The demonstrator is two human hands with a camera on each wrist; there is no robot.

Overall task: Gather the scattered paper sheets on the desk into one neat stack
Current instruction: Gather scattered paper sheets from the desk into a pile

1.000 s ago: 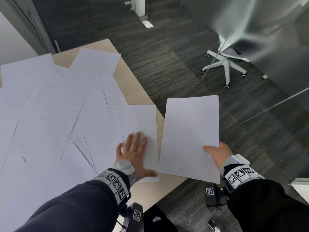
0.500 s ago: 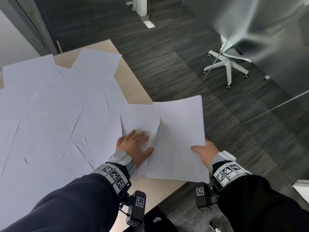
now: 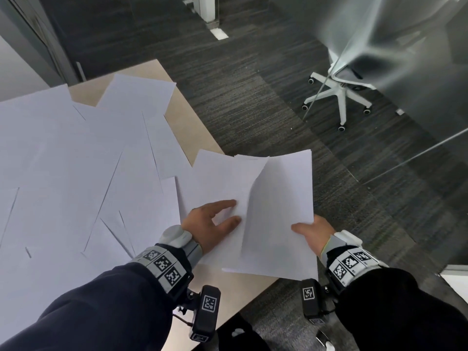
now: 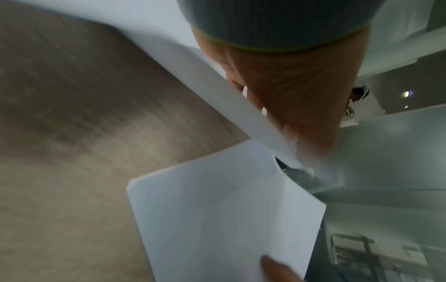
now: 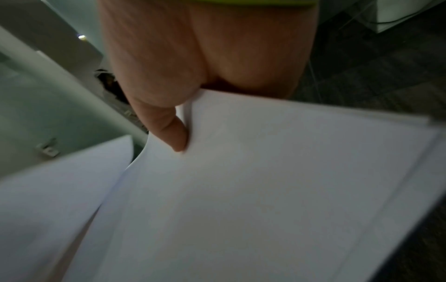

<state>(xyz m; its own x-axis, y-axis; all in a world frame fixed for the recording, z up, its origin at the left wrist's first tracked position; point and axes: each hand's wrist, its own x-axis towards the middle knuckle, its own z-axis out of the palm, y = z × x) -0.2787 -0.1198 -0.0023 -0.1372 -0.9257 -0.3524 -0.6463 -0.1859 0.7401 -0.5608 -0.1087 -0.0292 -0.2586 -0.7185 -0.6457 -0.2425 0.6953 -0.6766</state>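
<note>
Several white sheets (image 3: 76,173) lie scattered and overlapping on the wooden desk (image 3: 187,115). My left hand (image 3: 233,211) pinches one sheet (image 3: 215,178) near the desk's right edge. That sheet is lifted, and its right side curls up against the stack. The left wrist view shows its edge (image 4: 217,80) crossing my fingers. My right hand (image 3: 304,229) grips the gathered paper stack (image 3: 281,211) at its near right corner, thumb (image 5: 173,131) on top and fingers hidden beneath. The stack (image 5: 265,190) hangs partly past the desk edge.
The desk's right edge (image 3: 202,138) runs diagonally, with dark carpet (image 3: 253,97) beyond it. A white office chair base (image 3: 339,97) stands behind a glass partition (image 3: 405,72) at the right. A bare strip of desk (image 3: 228,282) shows near my wrists.
My left hand, flat on the sheet a second ago, has curled and lifted its edge. My right hand has brought the stack leftward until it meets that sheet.
</note>
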